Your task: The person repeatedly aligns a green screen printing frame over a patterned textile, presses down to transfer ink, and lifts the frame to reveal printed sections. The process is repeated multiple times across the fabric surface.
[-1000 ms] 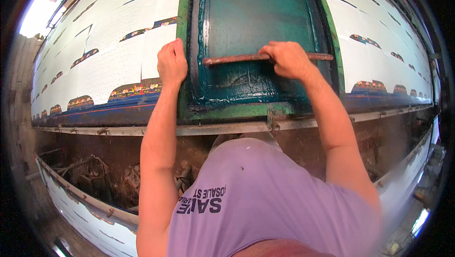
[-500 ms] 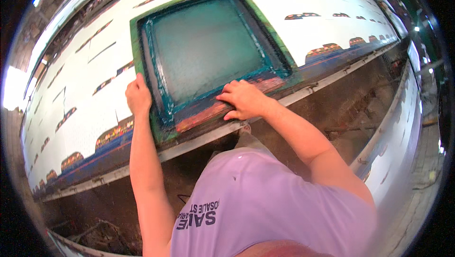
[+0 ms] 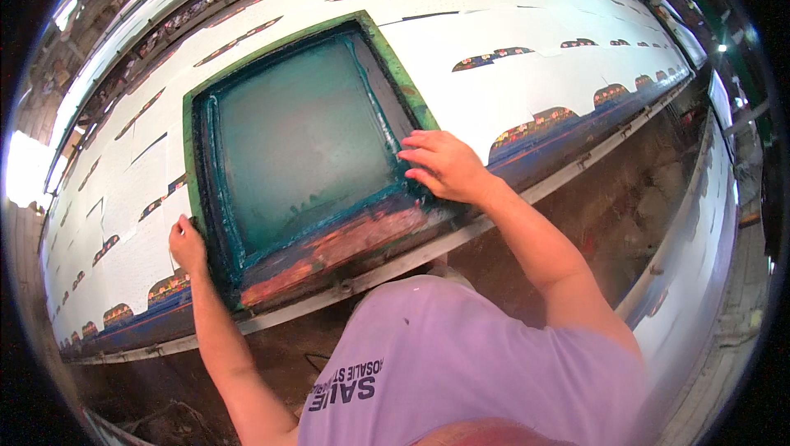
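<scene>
A rectangular printing screen (image 3: 304,141) with a green-edged frame and a teal mesh lies on the long table, its near rim smeared reddish. At its left edge, low down, my left hand (image 3: 188,246) is closed with thumb and fingers against the frame's side. My right hand (image 3: 447,168) lies over the right edge near the lower right corner, its fingers bent across the rim and partly spread. Under and around the screen is white sheet material (image 3: 329,10) with dark, flower-patterned shapes. Part of that sheet is hidden beneath the screen.
The table's pale near rail (image 3: 568,178) runs along in front of my body. Dark ground shows below it. Behind me on the right stands another long table with white material (image 3: 687,240). Beams and posts (image 3: 704,18) line the far right.
The screen has shifted left and toward me. My left hand has moved left and down with its edge. My right hand has gone from the near rim to the right edge.
</scene>
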The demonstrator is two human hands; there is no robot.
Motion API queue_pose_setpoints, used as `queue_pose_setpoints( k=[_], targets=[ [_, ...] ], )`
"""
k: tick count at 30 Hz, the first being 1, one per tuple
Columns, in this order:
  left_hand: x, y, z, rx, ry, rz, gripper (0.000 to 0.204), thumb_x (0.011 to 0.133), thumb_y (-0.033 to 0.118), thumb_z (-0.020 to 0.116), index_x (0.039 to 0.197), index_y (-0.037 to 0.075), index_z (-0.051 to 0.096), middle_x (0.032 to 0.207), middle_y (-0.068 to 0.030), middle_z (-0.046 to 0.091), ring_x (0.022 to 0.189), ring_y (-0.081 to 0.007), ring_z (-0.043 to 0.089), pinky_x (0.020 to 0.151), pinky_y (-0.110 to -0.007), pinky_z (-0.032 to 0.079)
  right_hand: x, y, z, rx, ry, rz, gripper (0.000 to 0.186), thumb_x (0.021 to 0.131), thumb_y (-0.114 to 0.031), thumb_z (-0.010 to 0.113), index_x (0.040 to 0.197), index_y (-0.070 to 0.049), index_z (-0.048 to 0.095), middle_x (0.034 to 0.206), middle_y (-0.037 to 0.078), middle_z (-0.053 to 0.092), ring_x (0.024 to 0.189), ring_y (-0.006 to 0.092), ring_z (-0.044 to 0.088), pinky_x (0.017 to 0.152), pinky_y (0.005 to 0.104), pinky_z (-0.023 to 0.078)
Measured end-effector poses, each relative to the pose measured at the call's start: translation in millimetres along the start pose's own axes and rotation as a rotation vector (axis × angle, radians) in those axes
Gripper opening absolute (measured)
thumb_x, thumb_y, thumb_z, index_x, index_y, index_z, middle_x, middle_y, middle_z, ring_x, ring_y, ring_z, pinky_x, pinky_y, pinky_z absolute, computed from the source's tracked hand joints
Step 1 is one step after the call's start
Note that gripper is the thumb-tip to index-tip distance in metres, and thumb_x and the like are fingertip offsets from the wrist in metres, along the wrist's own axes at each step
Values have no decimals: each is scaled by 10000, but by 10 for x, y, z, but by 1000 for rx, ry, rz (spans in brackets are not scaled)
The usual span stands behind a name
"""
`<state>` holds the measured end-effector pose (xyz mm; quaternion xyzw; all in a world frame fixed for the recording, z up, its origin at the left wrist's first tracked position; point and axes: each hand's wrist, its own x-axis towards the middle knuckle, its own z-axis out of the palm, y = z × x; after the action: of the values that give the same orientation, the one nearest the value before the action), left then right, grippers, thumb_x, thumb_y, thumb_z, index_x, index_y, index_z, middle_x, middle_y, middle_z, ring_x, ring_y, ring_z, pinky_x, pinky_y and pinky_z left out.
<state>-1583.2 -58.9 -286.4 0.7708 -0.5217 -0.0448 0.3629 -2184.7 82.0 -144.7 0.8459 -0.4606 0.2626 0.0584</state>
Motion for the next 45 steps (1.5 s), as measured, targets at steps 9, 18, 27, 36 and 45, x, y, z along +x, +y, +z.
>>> queue_pose_setpoints(
  k=[9,18,27,36,45],
  targets=[
    [163,-57,-12,392,-11,-200,543,1115,415,491,1129,-35,796,1151,-317,779,1108,-539,731,985,-619,553,-369,1250,97,270,64,253,619,971,-281,807,1524,-63,635,1611,263,547,1502,470,493,1263,548,403],
    [408,-643,-91,207,-51,-179,608,1132,468,494,1051,-55,794,1001,-298,783,941,-488,737,872,-582,539,-51,1363,744,651,208,379,675,1006,-201,776,1620,-55,537,1678,228,475,1567,386,451,1303,492,364],
    [264,-396,170,-112,-144,-428,989,1099,797,427,758,-92,696,689,-95,599,688,-246,516,703,-467,438,-189,1355,952,1072,436,705,574,1100,-139,697,1619,18,510,1590,144,599,1483,271,562,1270,431,422],
    [376,-542,68,-206,-218,-446,979,1062,823,482,774,-80,728,690,-75,611,647,-217,500,654,-437,422,148,1133,535,1440,394,786,693,1141,-419,629,1640,36,476,1631,203,559,1433,280,594,1236,428,443],
    [247,414,-91,-635,-374,-645,876,1004,841,568,806,22,809,701,-44,708,570,-188,609,573,-339,473,109,1726,-2,1445,409,683,729,1152,-482,569,1674,14,453,1651,199,549,1402,242,598,1191,399,448]
  ],
)
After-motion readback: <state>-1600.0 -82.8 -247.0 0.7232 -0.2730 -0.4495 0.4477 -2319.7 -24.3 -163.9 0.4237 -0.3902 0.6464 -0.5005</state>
